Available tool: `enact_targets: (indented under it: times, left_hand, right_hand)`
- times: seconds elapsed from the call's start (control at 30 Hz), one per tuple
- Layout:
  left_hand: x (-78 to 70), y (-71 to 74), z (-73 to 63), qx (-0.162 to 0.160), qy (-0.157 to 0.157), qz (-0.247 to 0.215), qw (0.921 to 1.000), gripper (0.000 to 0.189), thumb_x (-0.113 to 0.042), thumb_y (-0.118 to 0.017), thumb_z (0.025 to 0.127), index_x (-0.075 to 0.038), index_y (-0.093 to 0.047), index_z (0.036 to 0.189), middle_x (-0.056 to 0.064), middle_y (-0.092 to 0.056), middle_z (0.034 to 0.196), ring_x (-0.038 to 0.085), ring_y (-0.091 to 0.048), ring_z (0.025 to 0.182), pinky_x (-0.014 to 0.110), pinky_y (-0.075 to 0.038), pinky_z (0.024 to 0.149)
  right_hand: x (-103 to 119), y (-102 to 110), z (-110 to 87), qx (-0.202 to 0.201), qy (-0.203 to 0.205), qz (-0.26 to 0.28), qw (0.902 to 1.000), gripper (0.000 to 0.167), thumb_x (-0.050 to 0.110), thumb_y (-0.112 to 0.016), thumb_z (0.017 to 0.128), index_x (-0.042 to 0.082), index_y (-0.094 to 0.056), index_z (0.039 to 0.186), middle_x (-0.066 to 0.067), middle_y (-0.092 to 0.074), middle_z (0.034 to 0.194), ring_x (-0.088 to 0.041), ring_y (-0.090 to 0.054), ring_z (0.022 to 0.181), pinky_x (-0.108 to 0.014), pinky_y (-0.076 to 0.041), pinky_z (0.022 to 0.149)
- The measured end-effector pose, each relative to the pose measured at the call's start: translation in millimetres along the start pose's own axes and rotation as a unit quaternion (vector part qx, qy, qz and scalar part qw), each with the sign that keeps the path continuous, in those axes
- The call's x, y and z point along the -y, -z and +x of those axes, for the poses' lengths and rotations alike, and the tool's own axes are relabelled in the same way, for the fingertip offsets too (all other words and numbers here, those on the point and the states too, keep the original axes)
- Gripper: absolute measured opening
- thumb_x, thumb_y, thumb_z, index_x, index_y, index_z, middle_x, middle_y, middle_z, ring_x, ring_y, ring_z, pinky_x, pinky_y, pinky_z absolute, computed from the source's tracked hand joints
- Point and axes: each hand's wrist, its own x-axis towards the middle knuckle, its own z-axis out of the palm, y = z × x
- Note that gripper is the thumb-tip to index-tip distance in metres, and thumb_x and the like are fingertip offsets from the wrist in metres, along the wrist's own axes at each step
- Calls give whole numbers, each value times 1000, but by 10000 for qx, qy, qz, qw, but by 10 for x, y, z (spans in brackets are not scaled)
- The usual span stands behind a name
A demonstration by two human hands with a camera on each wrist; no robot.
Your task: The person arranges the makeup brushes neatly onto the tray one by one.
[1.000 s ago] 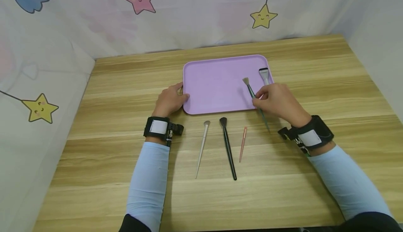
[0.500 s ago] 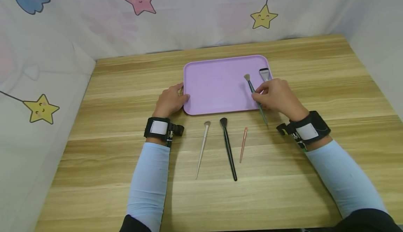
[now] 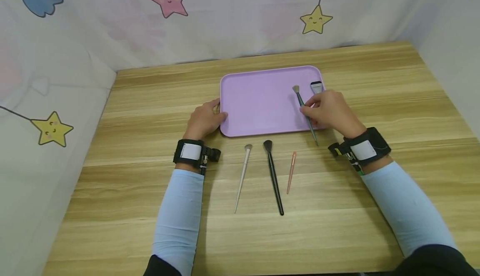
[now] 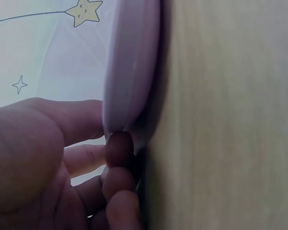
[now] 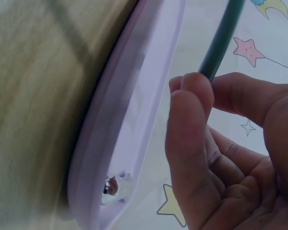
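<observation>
On my head feed, the right hand's (image 3: 327, 108) fingers pinch a green-handled brush (image 3: 300, 98) over the purple tray's (image 3: 258, 103) near-right corner, long axis slanting, bristles pointing away and slightly left; the left hand's (image 3: 203, 119) fingers grip the tray's left rim.

In the head view, the right hand (image 3: 330, 108) covers most of the handle of the flat brush (image 3: 316, 86). Several fingers of the left hand (image 3: 203, 120) are hidden near the tray (image 3: 258, 105). In the right wrist view, the top edge cuts off the green brush (image 5: 223, 40), so its bristles are outside. The table (image 4: 230, 120) looks blurred in the left wrist view.
</observation>
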Motion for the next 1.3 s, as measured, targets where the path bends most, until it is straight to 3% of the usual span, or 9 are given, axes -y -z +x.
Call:
enact_targets:
  times: [0.67, 1.3]
  left_hand:
    - [53, -20, 2, -24, -98, 31, 9999, 63, -34, -59, 99, -12, -42, 155, 17, -45, 153, 34, -48, 131, 51, -42, 101]
    - [22, -2, 5, -28, 27, 37, 10000, 62, -34, -59, 99, -14, -42, 155, 16, -45, 153, 34, -49, 128, 50, -43, 98]
  right_hand:
    - [-26, -83, 177, 69, -111, -20, 9999, 28, 22, -70, 95, -6, -74, 98, -7, -68, 63, -18, -64, 55, -27, -45, 50]
    - [-92, -83, 296, 193, -350, 119, 9991, 30, 22, -68, 97, -8, -72, 104, -8, -68, 65, -16, -64, 53, -26, -48, 48]
